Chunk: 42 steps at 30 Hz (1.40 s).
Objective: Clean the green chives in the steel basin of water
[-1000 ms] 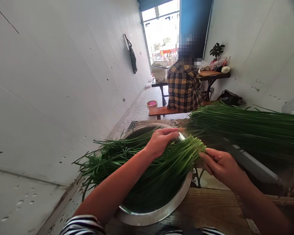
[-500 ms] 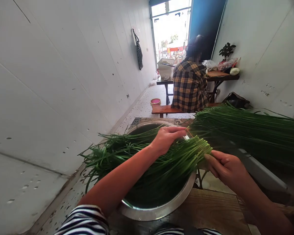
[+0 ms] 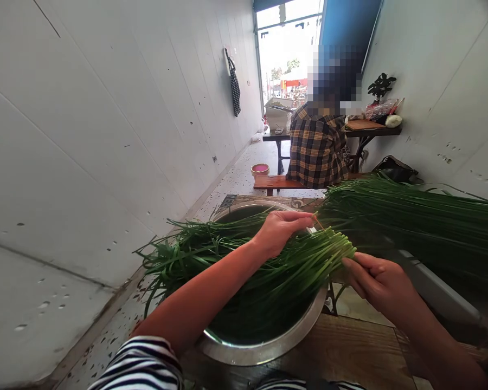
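A bunch of long green garlic chives (image 3: 301,265) lies across a round metal basin (image 3: 264,355), pale stem ends to the right and leaf tips over the left rim. My right hand (image 3: 380,279) pinches the lower edge of the stem ends between thumb and fingers. Above the stems, my left hand (image 3: 278,230) is closed, its fingertips pinching a thin orange-brown band (image 3: 319,222) that runs down to the bunch. How the band goes round the stems is hidden.
A large heap of chives (image 3: 423,222) lies at right, above a pale tray edge (image 3: 439,284). The basin stands on a wooden table (image 3: 358,341). Ahead, a person in a plaid shirt (image 3: 317,146) sits on a bench (image 3: 268,182). A white wall (image 3: 106,135) runs along the left.
The whole view has shifted slightly, so things appear a little farther right. Both hands keep their grips, and the band shows more clearly between the left fingertips and the stems.
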{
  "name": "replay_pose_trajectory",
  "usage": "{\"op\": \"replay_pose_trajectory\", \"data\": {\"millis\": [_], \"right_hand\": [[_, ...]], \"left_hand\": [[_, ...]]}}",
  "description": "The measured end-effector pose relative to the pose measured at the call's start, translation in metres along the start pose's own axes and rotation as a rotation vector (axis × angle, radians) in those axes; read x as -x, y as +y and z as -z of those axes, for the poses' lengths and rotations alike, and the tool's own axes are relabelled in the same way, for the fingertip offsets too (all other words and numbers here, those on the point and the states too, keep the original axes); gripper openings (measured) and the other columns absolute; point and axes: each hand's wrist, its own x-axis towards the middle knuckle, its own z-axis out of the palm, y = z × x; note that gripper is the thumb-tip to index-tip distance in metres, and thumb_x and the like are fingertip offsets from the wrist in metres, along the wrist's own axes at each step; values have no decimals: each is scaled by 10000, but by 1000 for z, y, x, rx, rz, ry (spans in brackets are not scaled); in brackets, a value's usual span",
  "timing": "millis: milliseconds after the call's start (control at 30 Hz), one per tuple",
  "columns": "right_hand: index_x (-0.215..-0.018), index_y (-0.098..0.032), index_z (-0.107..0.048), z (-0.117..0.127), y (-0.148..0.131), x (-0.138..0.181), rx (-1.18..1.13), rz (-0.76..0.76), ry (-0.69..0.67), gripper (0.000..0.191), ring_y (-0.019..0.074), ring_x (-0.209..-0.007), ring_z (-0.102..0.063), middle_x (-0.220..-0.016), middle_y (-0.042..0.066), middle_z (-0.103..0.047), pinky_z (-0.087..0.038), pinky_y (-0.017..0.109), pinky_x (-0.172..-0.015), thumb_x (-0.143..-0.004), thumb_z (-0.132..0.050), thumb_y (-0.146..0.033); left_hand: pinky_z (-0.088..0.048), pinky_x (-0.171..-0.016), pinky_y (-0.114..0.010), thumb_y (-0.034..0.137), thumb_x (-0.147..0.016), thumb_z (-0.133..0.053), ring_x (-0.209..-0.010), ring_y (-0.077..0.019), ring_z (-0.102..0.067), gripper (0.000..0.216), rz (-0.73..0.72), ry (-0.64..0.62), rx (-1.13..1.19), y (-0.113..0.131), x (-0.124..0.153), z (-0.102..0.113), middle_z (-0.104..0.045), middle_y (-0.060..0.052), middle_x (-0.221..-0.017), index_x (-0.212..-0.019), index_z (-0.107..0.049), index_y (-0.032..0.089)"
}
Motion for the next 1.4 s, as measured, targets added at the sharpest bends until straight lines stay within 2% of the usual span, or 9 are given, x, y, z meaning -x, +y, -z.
{"op": "replay_pose_trajectory", "data": {"millis": [367,967,1100,1200,1267,1333,1400], "right_hand": [[-572,-200,-408,0,2,0,-47,0,-22,443,79,-440,-287,-459,-54,-335,-253,219,-410,-900,-454,-494],[-578,-204,-408,-4,3,1,-75,13,13,448,73,-424,-275,-456,-61,-312,-232,210,-383,-888,-456,-524],[-561,-206,-400,-5,3,-2,-90,10,42,450,75,-426,-300,-453,-53,-341,-235,213,-384,-880,-474,-515],[-568,-206,-402,-5,6,-2,-111,0,50,449,77,-424,-314,-454,-52,-352,-246,213,-386,-876,-479,-524],[-571,-207,-394,-5,10,0,-98,-6,53,448,77,-422,-314,-455,-55,-348,-252,213,-390,-879,-482,-520],[-564,-208,-376,-3,16,5,-65,-1,49,450,78,-425,-315,-457,-55,-349,-262,215,-400,-891,-476,-501],[-551,-210,-356,-1,21,10,-34,12,52,456,79,-425,-316,-454,-52,-354,-274,220,-411,-906,-459,-478]], "left_hand": [[-444,-777,-295,232,-558,-823,-694,-115,-610,241,56,0,66,4,4,-5,-706,-54,-730,-754,-753,112],[-444,-859,-343,289,-568,-820,-738,-126,-605,212,4,-24,-49,0,5,-5,-712,-53,-778,-729,-765,162],[-472,-817,-345,288,-611,-789,-757,-159,-618,184,-66,-60,-243,0,10,-8,-720,-66,-812,-747,-768,166],[-476,-840,-331,301,-698,-720,-834,-184,-633,150,-229,-156,-500,8,13,-7,-722,-70,-869,-769,-773,180],[-470,-867,-317,338,-781,-638,-894,-187,-636,208,-311,-227,-620,13,9,0,-723,-65,-930,-859,-771,198],[-465,-870,-315,361,-836,-569,-919,-189,-637,268,-362,-196,-739,14,0,13,-723,-63,-973,-961,-753,211],[-446,-875,-327,343,-841,-564,-931,-204,-630,266,-415,-97,-951,9,-10,29,-720,-73,-985,-972,-749,203]]}}
